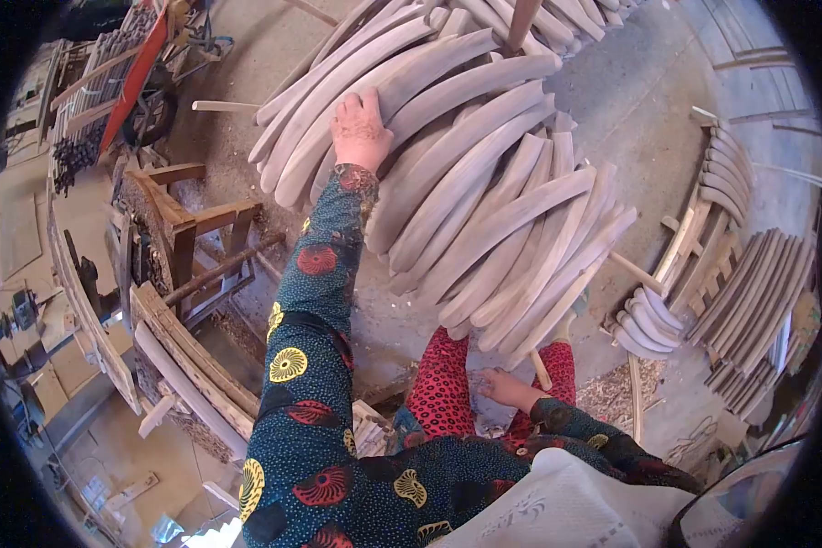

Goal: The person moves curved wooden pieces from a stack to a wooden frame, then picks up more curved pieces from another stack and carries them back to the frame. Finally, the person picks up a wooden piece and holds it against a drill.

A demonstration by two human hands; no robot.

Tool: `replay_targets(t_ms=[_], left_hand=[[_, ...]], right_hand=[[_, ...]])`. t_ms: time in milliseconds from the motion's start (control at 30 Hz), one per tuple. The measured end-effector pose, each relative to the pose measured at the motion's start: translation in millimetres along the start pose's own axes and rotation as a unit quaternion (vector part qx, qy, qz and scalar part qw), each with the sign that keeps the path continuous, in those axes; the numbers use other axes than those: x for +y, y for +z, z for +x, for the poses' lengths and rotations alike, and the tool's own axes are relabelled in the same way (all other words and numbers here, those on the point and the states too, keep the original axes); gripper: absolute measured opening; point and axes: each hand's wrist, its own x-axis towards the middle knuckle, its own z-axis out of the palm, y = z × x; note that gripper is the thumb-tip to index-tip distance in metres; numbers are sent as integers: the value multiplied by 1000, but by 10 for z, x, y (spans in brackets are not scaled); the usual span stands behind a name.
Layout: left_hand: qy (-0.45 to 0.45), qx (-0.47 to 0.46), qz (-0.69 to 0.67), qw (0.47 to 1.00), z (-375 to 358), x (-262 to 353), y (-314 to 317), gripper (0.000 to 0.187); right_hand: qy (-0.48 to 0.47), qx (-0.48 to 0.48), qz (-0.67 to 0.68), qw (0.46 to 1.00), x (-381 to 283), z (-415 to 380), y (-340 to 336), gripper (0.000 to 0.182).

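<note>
A large pile of pale, curved wooden pieces [466, 173] fills the middle of the head view, stacked side by side. My left hand [361, 130] reaches out over the upper left of the pile. Its fingers curl over one curved wooden piece [411, 78], with the fingertips partly hidden. Low in front of my body, my right hand [510, 389] hangs beside my knees in red patterned trousers [440, 388]. Nothing shows in it, and its fingers look loosely apart. The near ends of the pile lie just beyond my knees.
A wooden frame [196, 219] stands at the left, with long curved boards [192, 365] near it. Smaller stacks of curved pieces [749, 301] lie at the right. A wheel [151, 114] and an orange bar [137, 78] are at the upper left. Shavings [626, 388] cover some floor.
</note>
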Motion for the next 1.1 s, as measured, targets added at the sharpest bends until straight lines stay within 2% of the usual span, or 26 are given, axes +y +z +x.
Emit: replay_targets(t_ms=[100, 200, 300, 367, 467, 500, 533, 567, 600, 633, 667, 767, 800, 867, 900, 933, 1033, 1100], left_hand=[[7, -26, -28, 999, 25, 29, -85, 52], [-11, -42, -64, 997, 7, 49, -229, 47], [-17, -70, -118, 990, -128, 22, -565, 50], [-23, -75, -196, 977, -329, 3, -792, 56], [17, -91, -310, 946, -782, 6, -929, 63], [36, -62, -315, 946, -987, 27, -831, 64], [-11, -137, -360, 923, -1144, 261, -1056, 62], [-6, -176, -407, 897, -1316, 326, -988, 59], [-63, -212, -424, 878, -1523, 459, -965, 56], [-51, -255, -447, 856, -1660, 538, -913, 58], [18, -227, -475, 850, -1782, 640, -839, 54], [139, -242, -457, 844, -1772, 610, -774, 48], [230, -207, -399, 863, -1581, 514, -738, 44], [194, -83, -340, 917, -1350, 307, -242, 48], [116, -63, -301, 945, -1203, 420, -173, 49], [40, -39, -260, 964, -1051, 547, -113, 50], [31, -90, -171, 981, -770, 683, 106, 53], [22, -109, -185, 976, -680, 688, 177, 53]], right_hand=[[-5, 2, 11, 1000, 30, -21, 40, 50], [-44, -41, -38, 997, 72, 9, 98, 46], [-68, -100, 75, 990, -545, -78, -371, 45], [-173, -61, 168, 969, -858, 4, -565, 42], [-198, -6, 282, 939, -1408, 149, -998, 55], [-205, 23, 339, 918, -1612, 171, -1124, 61], [-237, 58, 374, 895, -1801, 204, -1238, 62], [-269, 94, 406, 868, -1934, 253, -1329, 64], [-269, 137, 425, 853, -2001, 319, -1391, 63], [-269, 178, 444, 836, -2055, 381, -1435, 62], [-267, 218, 461, 817, -2078, 419, -1451, 62], [-229, 246, 614, 714, -1990, 479, -1417, 53], [-189, 226, 626, 722, -1907, 410, -1443, 43], [-180, 209, 651, 707, -1754, 382, -1442, 41], [-178, 201, 664, 698, -1707, 389, -1413, 39], [-195, 233, 651, 695, -1661, 422, -1371, 35], [-171, 214, 682, 678, -1631, 349, -1343, 35], [-180, 218, 681, 676, -1591, 326, -1326, 35]])
